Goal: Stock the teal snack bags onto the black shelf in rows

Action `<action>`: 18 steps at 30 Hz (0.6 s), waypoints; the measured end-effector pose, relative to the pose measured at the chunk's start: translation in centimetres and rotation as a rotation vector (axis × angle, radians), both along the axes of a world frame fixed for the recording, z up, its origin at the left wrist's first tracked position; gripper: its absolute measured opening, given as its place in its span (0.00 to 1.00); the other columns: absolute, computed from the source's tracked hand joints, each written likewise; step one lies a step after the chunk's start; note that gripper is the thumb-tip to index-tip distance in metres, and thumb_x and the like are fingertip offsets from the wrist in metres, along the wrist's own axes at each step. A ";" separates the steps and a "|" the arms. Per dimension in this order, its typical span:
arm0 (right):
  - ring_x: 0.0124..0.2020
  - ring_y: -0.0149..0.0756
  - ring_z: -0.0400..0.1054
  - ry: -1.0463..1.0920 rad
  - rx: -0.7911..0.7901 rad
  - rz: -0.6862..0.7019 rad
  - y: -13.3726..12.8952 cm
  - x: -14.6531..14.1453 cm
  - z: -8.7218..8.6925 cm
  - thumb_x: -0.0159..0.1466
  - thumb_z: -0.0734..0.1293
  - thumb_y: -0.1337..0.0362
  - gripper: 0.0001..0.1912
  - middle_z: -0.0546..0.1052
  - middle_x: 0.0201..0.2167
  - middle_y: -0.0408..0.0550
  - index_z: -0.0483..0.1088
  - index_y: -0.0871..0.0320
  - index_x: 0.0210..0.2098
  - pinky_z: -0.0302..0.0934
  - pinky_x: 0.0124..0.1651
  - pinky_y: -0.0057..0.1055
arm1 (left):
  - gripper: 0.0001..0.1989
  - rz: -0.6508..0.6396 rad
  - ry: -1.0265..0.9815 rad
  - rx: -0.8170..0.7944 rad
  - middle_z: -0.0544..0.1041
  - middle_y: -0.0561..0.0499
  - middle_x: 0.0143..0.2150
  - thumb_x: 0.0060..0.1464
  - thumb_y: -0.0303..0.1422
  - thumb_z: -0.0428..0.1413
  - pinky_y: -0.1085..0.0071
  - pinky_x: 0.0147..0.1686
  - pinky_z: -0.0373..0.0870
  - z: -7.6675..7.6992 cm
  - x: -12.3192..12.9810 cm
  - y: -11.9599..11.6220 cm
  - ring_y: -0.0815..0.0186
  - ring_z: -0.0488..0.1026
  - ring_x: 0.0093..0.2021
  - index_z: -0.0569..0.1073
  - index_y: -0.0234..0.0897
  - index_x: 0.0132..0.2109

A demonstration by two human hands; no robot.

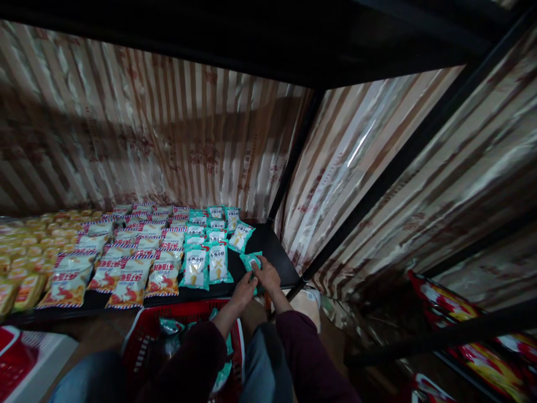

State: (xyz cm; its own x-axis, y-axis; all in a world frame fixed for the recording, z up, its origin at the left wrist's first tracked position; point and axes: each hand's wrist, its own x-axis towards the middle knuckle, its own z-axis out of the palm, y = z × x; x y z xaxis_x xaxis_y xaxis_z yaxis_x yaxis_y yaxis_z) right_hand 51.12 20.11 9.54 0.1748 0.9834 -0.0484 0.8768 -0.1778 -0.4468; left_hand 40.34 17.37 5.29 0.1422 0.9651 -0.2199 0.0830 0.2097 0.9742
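Both hands meet at a small teal snack bag (250,260) near the right end of the black shelf. My right hand (267,275) has its fingers closed on the bag's right side. Just below and to the left, my left hand (244,292) has its fingers pressed together at the bag's lower edge. Left of the hands, several teal and white bags stand in rows, among them a front bag (218,262) and a tilted bag (241,237). Beside them are rows of white and orange bags (163,273) with striped edges.
Yellow packages (29,291) fill the shelf's left part. Below the shelf, a red basket (145,322) holds teal bags between my knees. Black metal bars (356,215) cross at the right, in front of striped sheeting. Red and yellow packages (478,358) lie at lower right.
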 end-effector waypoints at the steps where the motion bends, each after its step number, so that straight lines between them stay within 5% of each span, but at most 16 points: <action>1: 0.51 0.43 0.70 -0.004 0.004 0.001 0.0 -0.1 -0.1 0.66 0.57 0.54 0.24 0.76 0.49 0.55 0.64 0.55 0.59 0.60 0.52 0.35 | 0.29 0.001 -0.006 -0.005 0.65 0.35 0.63 0.53 0.36 0.55 0.63 0.63 0.56 -0.1 -0.1 0.0 0.54 0.63 0.63 0.67 0.27 0.60; 18: 0.52 0.43 0.70 0.218 0.100 -0.020 -2.9 -1.2 -1.9 0.67 0.57 0.53 0.26 0.75 0.52 0.53 0.62 0.55 0.61 0.61 0.55 0.37 | 0.29 0.033 -0.115 -0.031 0.67 0.40 0.63 0.45 0.28 0.59 0.58 0.62 0.58 -0.5 -1.5 -3.1 0.52 0.59 0.65 0.69 0.36 0.57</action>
